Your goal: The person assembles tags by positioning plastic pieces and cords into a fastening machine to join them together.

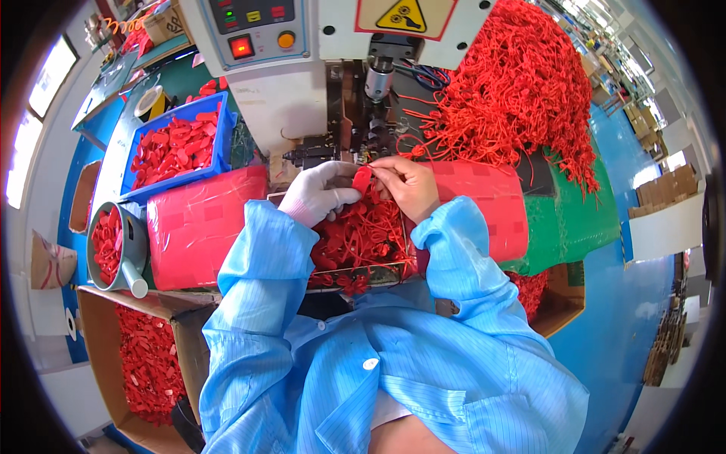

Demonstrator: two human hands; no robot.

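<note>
The person's gloved left hand point(321, 193) and bare right hand point(408, 184) meet just in front of the white machine point(302, 68), and both pinch one small red tag point(363, 178) between closed fingertips, the left from its left side, the right from above. The tag sits above a heap of tags with cords point(355, 242) lying between two red wrapped pads point(200, 227), one under each forearm. To do this step well, it seems wise to keep the tag flat and square to the machine's dark working head point(378, 121), with the fingertips back from the point where the parts meet, and to hold any trailing cord free of the heap below so it does not snag. Counting what shows: one machine, two pads, one blue bin point(178, 147) of loose red tags, one grey scoop point(113, 246) holding more, one cardboard box point(144, 363) of tags at the lower left, and one big pile of red cords point(522, 91) to the right; the tags and cords themselves are too many to count.
</note>
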